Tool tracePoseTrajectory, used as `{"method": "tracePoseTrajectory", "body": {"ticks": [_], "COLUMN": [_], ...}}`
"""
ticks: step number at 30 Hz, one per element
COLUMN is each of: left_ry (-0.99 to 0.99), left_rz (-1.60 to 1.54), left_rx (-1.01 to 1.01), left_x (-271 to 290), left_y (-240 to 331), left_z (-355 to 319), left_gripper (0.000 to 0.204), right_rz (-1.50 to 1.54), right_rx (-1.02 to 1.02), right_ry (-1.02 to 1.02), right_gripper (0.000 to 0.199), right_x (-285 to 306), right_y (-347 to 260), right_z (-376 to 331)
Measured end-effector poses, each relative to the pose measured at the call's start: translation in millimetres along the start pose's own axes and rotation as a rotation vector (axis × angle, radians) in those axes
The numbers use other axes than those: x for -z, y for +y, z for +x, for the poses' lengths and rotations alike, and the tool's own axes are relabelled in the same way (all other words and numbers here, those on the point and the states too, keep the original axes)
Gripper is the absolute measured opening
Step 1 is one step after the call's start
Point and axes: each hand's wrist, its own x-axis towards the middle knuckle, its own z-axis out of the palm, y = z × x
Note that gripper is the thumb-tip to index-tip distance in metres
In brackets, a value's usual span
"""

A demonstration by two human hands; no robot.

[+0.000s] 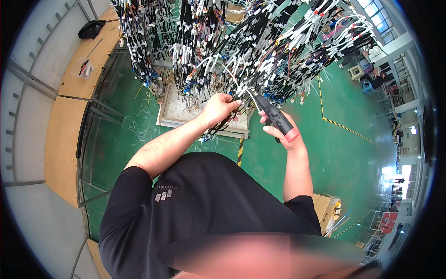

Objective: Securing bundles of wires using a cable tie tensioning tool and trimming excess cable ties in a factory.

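My left hand (pixel 219 109) is closed around a strand of dark wires at the lower part of a hanging wire harness (pixel 246 60). The harness is a dense bundle of black cables with many white connectors and tags. In my right hand (pixel 285 132) is a black cable tie gun (pixel 276 117) with a red rear end. Its narrow nose points up and left into the wires, just right of my left fingertips. A thin white strip runs near the nose; whether it sits in the tool I cannot tell.
More wire bundles (pixel 139 51) hang at the left. Below them stands a pale wooden tray (pixel 179 109). A wooden workbench (pixel 65 139) lines the left, with a clear plastic box (pixel 82 68). A cardboard box (pixel 323 209) sits at my right. Another person (pixel 377 79) is far right.
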Motion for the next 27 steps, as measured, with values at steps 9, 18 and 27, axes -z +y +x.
{"method": "tracePoseTrajectory", "body": {"ticks": [9, 18, 27], "left_ry": [0.06, 0.166, 0.198], "left_rz": [0.071, 0.295, 0.364], "left_rx": [-0.069, -0.141, -0.274], "left_x": [-6, -11, -17], "left_y": [-6, -1, -14], "left_z": [-4, -16, -18], "left_gripper": [0.032, 0.031, 0.031], "right_rz": [-0.088, -0.299, -0.649], "right_rx": [0.005, 0.024, 0.249], "right_ry": [-0.098, -0.256, -0.333], "right_gripper": [0.048, 0.053, 0.05], "right_x": [22, 44, 55], "right_y": [-4, -12, -26], "right_z": [2, 14, 28]}}
